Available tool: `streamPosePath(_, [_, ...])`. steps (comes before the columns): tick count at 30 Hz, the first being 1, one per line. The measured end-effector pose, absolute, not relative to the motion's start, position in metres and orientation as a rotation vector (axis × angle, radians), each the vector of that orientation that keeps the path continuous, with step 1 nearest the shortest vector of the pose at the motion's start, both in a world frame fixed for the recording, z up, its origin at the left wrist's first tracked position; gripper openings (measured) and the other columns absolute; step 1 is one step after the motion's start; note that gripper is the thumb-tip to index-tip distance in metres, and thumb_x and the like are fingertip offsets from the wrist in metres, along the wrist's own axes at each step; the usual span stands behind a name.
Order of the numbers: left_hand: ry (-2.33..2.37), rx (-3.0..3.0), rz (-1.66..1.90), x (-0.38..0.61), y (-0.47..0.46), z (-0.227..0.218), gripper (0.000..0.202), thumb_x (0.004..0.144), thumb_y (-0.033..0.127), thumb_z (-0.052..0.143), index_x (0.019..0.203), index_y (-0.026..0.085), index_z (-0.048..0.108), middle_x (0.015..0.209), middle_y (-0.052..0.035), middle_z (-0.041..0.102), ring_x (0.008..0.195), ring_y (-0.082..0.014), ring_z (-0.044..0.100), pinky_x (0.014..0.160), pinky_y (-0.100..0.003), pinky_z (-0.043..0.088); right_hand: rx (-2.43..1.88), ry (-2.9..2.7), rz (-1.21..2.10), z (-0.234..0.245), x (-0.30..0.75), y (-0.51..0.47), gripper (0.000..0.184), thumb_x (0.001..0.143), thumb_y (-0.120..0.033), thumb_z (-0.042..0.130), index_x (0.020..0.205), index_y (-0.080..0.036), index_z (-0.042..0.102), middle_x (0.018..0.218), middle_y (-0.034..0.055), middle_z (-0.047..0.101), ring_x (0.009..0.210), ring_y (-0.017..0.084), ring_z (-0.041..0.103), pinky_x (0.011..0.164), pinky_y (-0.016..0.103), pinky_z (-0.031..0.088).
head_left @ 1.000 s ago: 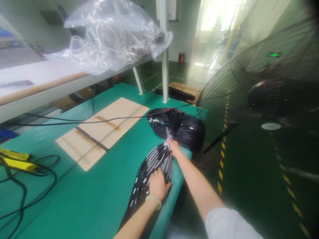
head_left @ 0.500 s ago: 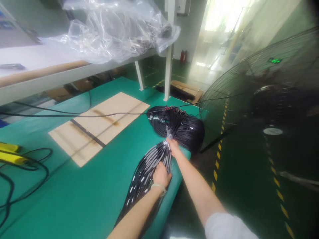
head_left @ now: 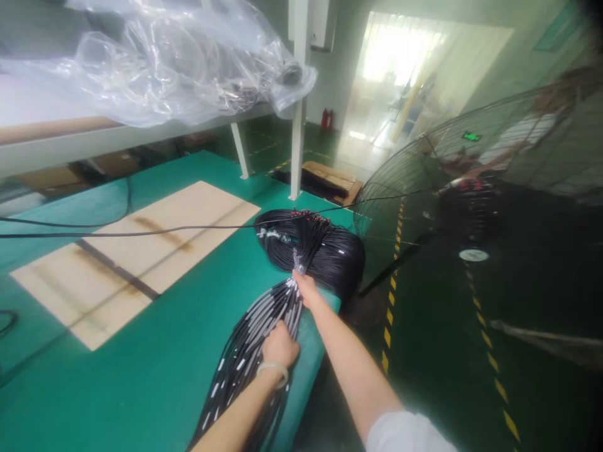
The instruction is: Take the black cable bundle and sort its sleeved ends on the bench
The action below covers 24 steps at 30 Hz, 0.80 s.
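Note:
A bundle of black cables (head_left: 235, 351) with grey sleeves and white tags lies spread along the front edge of the green table. My right hand (head_left: 305, 289) is closed around its gathered far end, beside a piece of clear plastic wrap (head_left: 298, 259). Lower down, my left hand (head_left: 281, 345), with a pale band on the wrist, is curled closed over cables in the same bundle; its fingertips are partly hidden. Just beyond my right hand rests a large coil of black cable (head_left: 330, 254) with red-tipped ends on top.
A pale board (head_left: 198, 213) lies on the green table (head_left: 155, 389), with a thin black cord (head_left: 207, 226) stretched above it. Plastic-wrapped goods (head_left: 188, 69) sit on the shelf. At right stands a large wire-cage fan (head_left: 405, 163); a person (head_left: 522, 138) shows behind it.
The camera view has turned right, so the table and things on it appear further left. Both hands keep about the same place on the cables. A person now shows behind the fan.

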<state>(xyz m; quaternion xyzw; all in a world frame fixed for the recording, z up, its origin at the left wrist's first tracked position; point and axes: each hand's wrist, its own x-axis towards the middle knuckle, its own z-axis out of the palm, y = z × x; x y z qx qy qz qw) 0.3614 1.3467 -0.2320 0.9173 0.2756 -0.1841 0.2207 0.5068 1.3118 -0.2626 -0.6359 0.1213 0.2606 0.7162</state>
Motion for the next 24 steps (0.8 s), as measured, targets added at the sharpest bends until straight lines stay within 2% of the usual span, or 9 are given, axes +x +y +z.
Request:
streamPosePath(4, [0.714,2.49,-0.506,0.365,1.357,-0.237,0.032,0.063,0.014,0.054,0.094,0.007,0.05,0.093,-0.021,0.062,0.092,-0.0332,0.06,0.077,-0.037,0.045,-1.411,0.279,0.572,-0.269,0.511,1.315,0.025,0.085,-0.034,0.055,0.084,-0.009,0.058,0.077,0.0011,0.058,0.068,0.01,0.055,0.067,0.027,0.048])
streamPosePath(9, [0.683,2.354,-0.511,0.37,1.365,-0.243,0.037,0.058,0.021,0.063,0.092,0.01,0.053,0.09,-0.0116,0.064,0.084,-0.0233,0.062,0.067,-0.026,0.046,-1.392,0.27,0.556,-0.271,0.512,1.319,0.027,0.086,-0.036,0.053,0.082,-0.01,0.057,0.072,0.0002,0.058,0.064,0.009,0.054,0.065,0.026,0.047])
streamPosePath(12, [0.71,2.332,-0.492,0.372,1.364,-0.244,0.046,0.057,0.027,0.067,0.096,0.008,0.052,0.096,-0.0144,0.063,0.09,-0.0254,0.061,0.072,-0.027,0.046,-1.378,0.257,0.551,-0.269,0.511,1.321,0.023,0.086,-0.032,0.054,0.084,-0.01,0.057,0.071,-0.0005,0.056,0.062,0.008,0.053,0.062,0.024,0.046])
streamPosePath(17, [0.767,2.322,-0.523,0.374,1.36,-0.247,0.032,0.06,0.019,0.057,0.09,0.008,0.054,0.089,-0.0178,0.063,0.086,-0.0298,0.062,0.068,-0.032,0.045,-1.378,0.245,0.549,-0.27,0.509,1.322,0.024,0.086,-0.033,0.053,0.083,-0.01,0.056,0.072,-0.0003,0.056,0.062,0.008,0.052,0.061,0.023,0.046])
streamPosePath(24, [0.783,2.253,-0.464,0.368,1.36,-0.247,0.028,0.059,0.017,0.057,0.086,0.009,0.054,0.086,-0.018,0.063,0.087,-0.0324,0.061,0.071,-0.035,0.043,-1.399,0.246,0.548,-0.276,0.509,1.321,0.026,0.086,-0.035,0.053,0.087,-0.01,0.056,0.078,0.0014,0.057,0.066,0.009,0.054,0.063,0.025,0.047])
